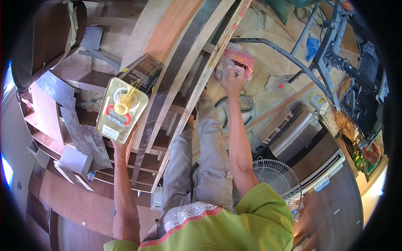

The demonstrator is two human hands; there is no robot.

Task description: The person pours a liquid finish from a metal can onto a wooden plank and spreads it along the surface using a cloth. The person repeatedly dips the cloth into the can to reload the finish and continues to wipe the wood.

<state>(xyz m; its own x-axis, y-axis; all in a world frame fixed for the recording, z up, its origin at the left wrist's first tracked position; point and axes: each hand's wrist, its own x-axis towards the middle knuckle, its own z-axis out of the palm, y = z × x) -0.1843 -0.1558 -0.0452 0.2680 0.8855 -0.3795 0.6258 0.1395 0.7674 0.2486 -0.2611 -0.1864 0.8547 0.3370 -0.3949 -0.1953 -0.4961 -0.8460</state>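
Observation:
My left hand (120, 144) holds a rectangular metal tin (113, 122) by its lower end, over long wooden strips (171, 71); the tin's top, with a red handle and a pale yellow spout, faces up toward me, and most of that hand's fingers are hidden behind it. My right hand (234, 81) is stretched out to a crumpled pink plastic bag (242, 58) on the floor beyond the strips, its fingers curled at the bag; what they grip is too small to make out.
Curved wooden shelving (48, 100) with metal sheets fills the left. At right stand a black tubular frame (335, 67), a metal appliance (293, 138) and a wire-guarded fan (272, 184) beside my legs (209, 150). A white container (318, 100) sits near the frame.

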